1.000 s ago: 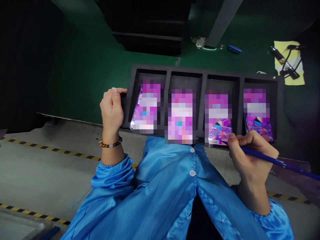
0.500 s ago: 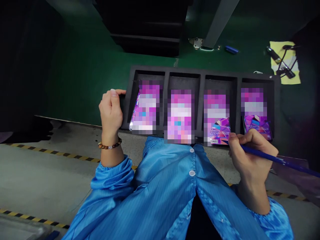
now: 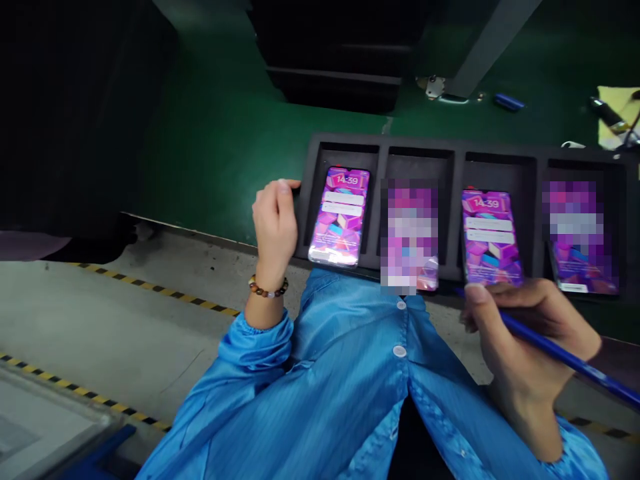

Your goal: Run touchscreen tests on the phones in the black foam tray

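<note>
We could not read the second phone [image 3: 410, 237] in the row from the left, as coarse blocks covered nearly its whole screen, and they masked much of the fourth phone [image 3: 583, 240] too. The right hand [image 3: 535, 340] hid the bottom end of the third phone [image 3: 493, 237]. The far end of the blue pen [image 3: 567, 357] ran out of view on the right, and we could hardly make out its tip. The yellow paper [image 3: 617, 107] was cut off as well.

We found all four phones face up in separate slots of the black tray [image 3: 459, 187] on the green desk [image 3: 215, 153]. The first phone [image 3: 340, 217] and the third were lit pink and purple, showing 14:39 above two pale bars; glare whitened the first one's lower edge.

We saw the right hand's grip closed around the pen, thumb towards the third phone. The left hand [image 3: 276, 223] stood beside the tray's left edge, fingers curled, one pointing at the rim; we could not tell whether its grip held anything.
</note>
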Action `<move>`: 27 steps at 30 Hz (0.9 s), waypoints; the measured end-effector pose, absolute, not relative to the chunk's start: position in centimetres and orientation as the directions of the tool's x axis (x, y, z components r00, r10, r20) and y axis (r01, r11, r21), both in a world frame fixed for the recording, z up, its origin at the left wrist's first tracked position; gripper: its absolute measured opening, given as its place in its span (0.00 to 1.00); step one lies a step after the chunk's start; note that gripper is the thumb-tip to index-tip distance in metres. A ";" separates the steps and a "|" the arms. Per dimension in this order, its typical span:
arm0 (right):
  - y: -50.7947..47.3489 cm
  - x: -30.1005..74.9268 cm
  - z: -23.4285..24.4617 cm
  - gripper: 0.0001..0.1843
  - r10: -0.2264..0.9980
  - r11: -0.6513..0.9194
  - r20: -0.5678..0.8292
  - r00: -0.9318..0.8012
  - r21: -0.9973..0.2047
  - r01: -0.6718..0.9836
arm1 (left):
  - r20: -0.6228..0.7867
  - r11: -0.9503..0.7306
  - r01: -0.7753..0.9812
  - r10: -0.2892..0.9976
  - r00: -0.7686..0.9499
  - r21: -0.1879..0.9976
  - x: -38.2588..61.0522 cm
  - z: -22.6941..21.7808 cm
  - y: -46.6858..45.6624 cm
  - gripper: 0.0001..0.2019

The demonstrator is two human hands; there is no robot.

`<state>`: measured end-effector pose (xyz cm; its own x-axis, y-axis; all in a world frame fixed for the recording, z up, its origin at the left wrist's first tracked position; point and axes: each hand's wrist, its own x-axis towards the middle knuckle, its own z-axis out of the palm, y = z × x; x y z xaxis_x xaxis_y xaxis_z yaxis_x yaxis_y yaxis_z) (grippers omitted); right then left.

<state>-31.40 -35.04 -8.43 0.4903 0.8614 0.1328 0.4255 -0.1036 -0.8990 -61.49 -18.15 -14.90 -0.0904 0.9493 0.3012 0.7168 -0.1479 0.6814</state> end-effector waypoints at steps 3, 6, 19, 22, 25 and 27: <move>-34.5 -32.6 -9.0 0.21 0.895 -0.133 0.062 0.441 -0.908 0.397 | 0.284 -0.166 0.732 0.958 -0.039 0.660 -60.1 -14.5 -18.8 0.32; -33.8 -32.9 -9.4 0.24 0.898 -0.111 0.072 0.435 -0.918 0.382 | 0.281 -0.182 0.734 0.960 -0.012 0.654 -59.8 -14.4 -18.9 0.34; -33.7 -32.6 -10.0 0.24 0.913 -0.131 0.076 0.401 -0.875 0.466 | 0.293 -0.204 0.741 0.956 0.010 0.640 -60.3 -14.9 -18.7 0.33; -33.6 -32.5 -9.9 0.24 0.913 -0.115 0.100 0.395 -0.867 0.485 | 0.292 -0.203 0.740 0.956 0.008 0.642 -60.3 -14.9 -18.7 0.32; -33.6 -32.4 -9.9 0.24 0.918 -0.109 0.105 0.382 -0.859 0.500 | 0.294 -0.200 0.737 0.956 0.001 0.646 -60.3 -15.0 -18.7 0.32; -33.7 -32.4 -9.9 0.24 0.921 -0.128 0.085 0.381 -0.857 0.499 | 0.294 -0.200 0.735 0.956 0.001 0.648 -60.4 -15.0 -18.7 0.32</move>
<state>-32.40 -33.70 -9.90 0.3813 0.9205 0.0851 0.4994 -0.1276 -0.8569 -60.38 -18.65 -15.05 0.0008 0.9557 0.2942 0.7353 -0.2000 0.6476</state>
